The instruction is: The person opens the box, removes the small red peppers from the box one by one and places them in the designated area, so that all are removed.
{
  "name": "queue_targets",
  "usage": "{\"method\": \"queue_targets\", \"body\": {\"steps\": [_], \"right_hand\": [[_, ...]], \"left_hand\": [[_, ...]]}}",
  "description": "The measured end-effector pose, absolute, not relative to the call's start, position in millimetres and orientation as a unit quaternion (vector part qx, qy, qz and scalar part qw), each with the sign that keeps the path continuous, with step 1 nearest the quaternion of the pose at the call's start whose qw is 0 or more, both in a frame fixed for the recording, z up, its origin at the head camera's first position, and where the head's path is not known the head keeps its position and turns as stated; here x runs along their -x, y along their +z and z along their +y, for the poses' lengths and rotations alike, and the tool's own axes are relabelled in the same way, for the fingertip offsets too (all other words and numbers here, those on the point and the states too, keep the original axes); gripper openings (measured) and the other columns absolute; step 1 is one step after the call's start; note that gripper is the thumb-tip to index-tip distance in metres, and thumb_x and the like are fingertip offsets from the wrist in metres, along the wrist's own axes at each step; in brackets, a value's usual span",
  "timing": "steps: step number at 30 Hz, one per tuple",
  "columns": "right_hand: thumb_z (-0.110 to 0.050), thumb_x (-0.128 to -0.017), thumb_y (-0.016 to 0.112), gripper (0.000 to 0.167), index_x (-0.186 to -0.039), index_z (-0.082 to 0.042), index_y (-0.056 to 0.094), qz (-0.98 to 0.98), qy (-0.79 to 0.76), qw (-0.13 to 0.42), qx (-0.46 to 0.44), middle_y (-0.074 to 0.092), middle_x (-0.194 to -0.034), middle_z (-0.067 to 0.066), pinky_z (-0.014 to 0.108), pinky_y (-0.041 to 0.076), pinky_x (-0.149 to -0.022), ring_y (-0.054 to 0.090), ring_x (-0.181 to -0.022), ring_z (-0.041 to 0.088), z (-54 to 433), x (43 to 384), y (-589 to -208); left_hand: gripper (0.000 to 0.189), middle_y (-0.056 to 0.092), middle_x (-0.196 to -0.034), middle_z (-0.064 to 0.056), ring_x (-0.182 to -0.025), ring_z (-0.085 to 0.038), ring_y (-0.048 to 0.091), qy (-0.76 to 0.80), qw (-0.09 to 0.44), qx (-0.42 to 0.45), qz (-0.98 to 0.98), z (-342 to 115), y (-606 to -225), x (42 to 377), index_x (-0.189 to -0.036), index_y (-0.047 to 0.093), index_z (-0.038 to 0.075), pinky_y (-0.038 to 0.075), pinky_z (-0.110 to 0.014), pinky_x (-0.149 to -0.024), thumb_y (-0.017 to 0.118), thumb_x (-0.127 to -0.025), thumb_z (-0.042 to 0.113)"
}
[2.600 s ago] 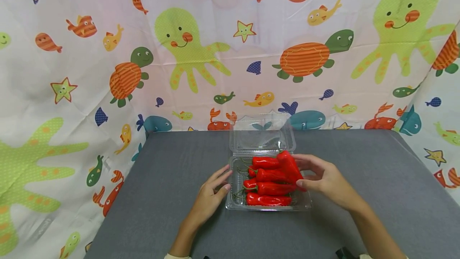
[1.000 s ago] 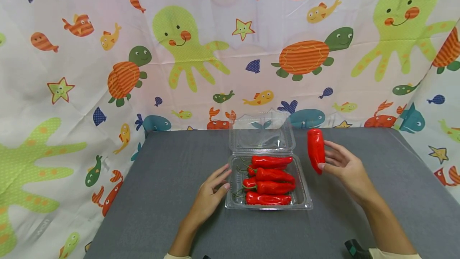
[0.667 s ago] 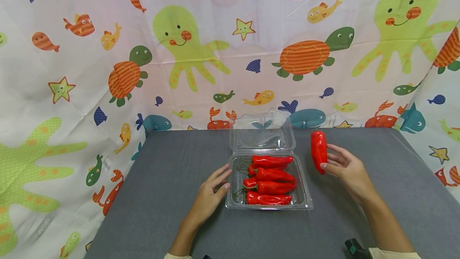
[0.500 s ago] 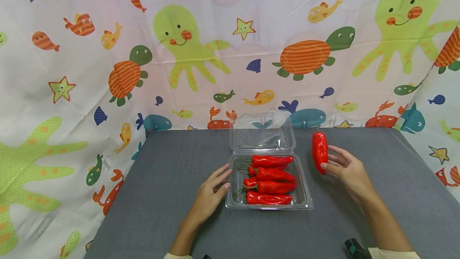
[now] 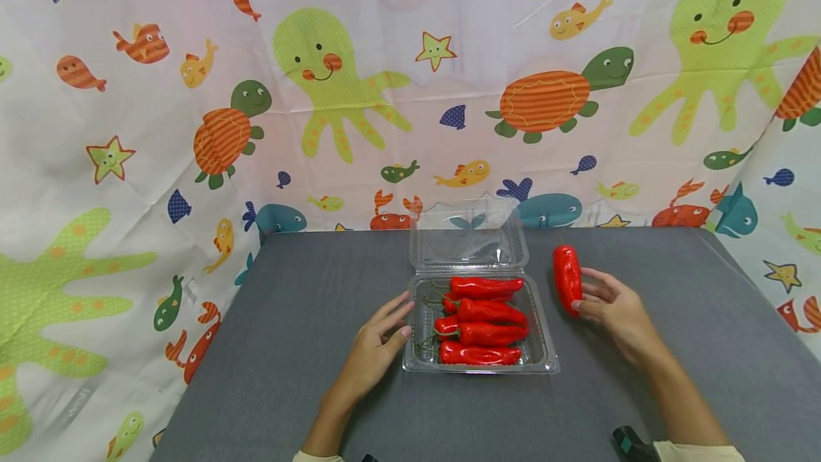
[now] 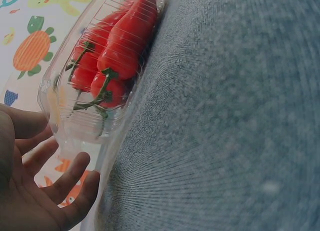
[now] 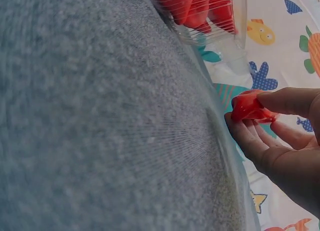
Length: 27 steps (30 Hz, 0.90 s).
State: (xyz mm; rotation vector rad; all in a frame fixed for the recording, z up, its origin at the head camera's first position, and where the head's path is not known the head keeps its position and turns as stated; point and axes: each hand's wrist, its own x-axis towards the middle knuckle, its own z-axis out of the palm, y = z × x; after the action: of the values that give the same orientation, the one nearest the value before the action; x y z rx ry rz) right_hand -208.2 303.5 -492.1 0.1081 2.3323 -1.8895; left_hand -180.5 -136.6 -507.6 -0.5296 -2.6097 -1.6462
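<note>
We note the right hand [image 5: 612, 314] pinching one red pepper [image 5: 567, 280] just right of the clear container [image 5: 544, 348], left hand [image 5: 374, 348] loosely spread at its left edge; we judge this a taking-out step, next calling for gentle lowering.

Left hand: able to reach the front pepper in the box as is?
Probably yes: the left hand, beside the clear box, holds nothing, and the open lid leans back, leaving the front pepper uncovered from above.

Grey table [image 5: 308, 305] — sea-creature cloth [image 5: 442, 91] behind
</note>
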Motion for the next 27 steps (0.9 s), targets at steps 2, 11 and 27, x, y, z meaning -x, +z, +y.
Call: {"method": "queue_targets", "body": {"steps": [2, 11, 27], "right_hand": [[-0.013, -0.103, 0.069, 0.079, -0.167, -0.003, 0.024, 0.773, -0.630, 0.070, -0.034, 0.041, -0.159, 0.036, 0.027, 0.060, -0.088, 0.066, -0.104, -0.005, 303.2, 208.5, -493.5], [-0.007, -0.101, 0.070, 0.078, -0.164, 0.003, 0.025, 0.766, -0.639, 0.070, -0.021, 0.056, -0.146, 0.026, 0.028, 0.060, -0.087, 0.069, -0.103, -0.001, 305.0, 208.7, -498.5], [-0.012, -0.105, 0.066, 0.071, -0.163, 0.005, 0.028, 0.779, -0.624, 0.065, -0.025, 0.052, -0.147, 0.036, 0.025, 0.060, -0.085, 0.069, -0.099, 0.000, 305.5, 207.7, -502.5]], "left_hand": [[0.046, 0.047, -0.165, 0.003, -0.127, -0.025, 0.065, -0.525, 0.012, 0.175, -0.833, -136.6, -508.2, 180.7, -0.151, 0.060, 0.010, 0.055, -0.032, -0.094, 0.065, -0.106, 0.012], [0.045, 0.048, -0.164, 0.000, -0.126, -0.030, 0.066, -0.537, 0.019, 0.178, -0.824, -136.9, -509.9, 180.8, -0.150, 0.061, 0.010, 0.054, -0.030, -0.092, 0.067, -0.105, 0.014], [0.045, 0.049, -0.163, 0.000, -0.126, -0.034, 0.066, -0.547, 0.014, 0.173, -0.819, -135.7, -507.7, 181.2, -0.149, 0.062, 0.009, 0.054, -0.029, -0.092, 0.067, -0.104, 0.010]]}}
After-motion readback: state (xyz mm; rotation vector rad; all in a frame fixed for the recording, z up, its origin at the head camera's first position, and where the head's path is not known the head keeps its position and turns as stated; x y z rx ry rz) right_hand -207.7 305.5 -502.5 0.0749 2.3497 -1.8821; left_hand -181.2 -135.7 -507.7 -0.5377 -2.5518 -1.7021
